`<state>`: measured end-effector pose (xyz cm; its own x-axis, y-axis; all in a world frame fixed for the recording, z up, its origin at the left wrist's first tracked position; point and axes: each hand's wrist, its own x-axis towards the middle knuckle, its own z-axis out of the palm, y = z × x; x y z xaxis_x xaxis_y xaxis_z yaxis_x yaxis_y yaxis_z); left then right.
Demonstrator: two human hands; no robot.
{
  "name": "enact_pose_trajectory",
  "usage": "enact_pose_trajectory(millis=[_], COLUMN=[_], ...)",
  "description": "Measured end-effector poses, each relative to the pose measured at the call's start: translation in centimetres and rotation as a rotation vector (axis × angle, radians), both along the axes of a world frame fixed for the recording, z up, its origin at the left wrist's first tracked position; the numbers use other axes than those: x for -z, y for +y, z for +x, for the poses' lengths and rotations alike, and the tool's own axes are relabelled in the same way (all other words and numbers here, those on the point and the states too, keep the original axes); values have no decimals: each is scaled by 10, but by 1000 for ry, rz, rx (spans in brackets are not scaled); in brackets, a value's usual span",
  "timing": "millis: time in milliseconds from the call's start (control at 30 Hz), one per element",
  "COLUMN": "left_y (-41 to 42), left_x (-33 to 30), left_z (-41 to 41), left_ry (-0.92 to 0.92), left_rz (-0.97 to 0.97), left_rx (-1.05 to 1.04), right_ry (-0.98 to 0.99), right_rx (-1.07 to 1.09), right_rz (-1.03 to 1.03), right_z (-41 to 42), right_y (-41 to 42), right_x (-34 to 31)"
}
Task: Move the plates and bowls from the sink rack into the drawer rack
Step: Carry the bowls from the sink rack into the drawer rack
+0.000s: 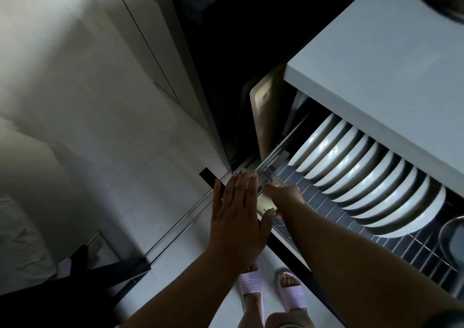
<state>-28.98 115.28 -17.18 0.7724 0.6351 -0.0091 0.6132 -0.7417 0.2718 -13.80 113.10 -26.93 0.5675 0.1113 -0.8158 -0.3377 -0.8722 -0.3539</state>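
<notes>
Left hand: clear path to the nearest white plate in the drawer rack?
Probably not directly. The left hand sits flat at the drawer's front corner, and the right forearm crosses between it and the nearest plate.

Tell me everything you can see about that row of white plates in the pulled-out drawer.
The white plates look like glossy ceramic and stand on edge, one behind another, in the wire drawer rack. They lean slightly and overlap in a neat diagonal row beneath the pale countertop, which hides their upper parts. Light glints off their rims. A metal bowl sits beside the nearest plate. Neither the left hand nor the right hand touches them.
</notes>
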Motion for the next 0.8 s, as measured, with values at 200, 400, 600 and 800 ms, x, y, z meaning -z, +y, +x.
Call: enact_pose_trajectory(millis=[200,400,600,800], left_y=[0,1,3,-22], left_x=[-5,-13,-50,-79], left_z=[1,4,21,62], left_ry=[52,167,289,217], left_rz=[-17,-38,-147,-156], left_rx=[12,24,85,218], right_ry=[-68,-242,-381,-600], right_rx=[-151,-299,-318,-178], right_rz=[0,148,231,160], right_z=[8,16,21,34], right_y=[-8,-30,-83,-158], right_x=[-18,-72,-135,-196])
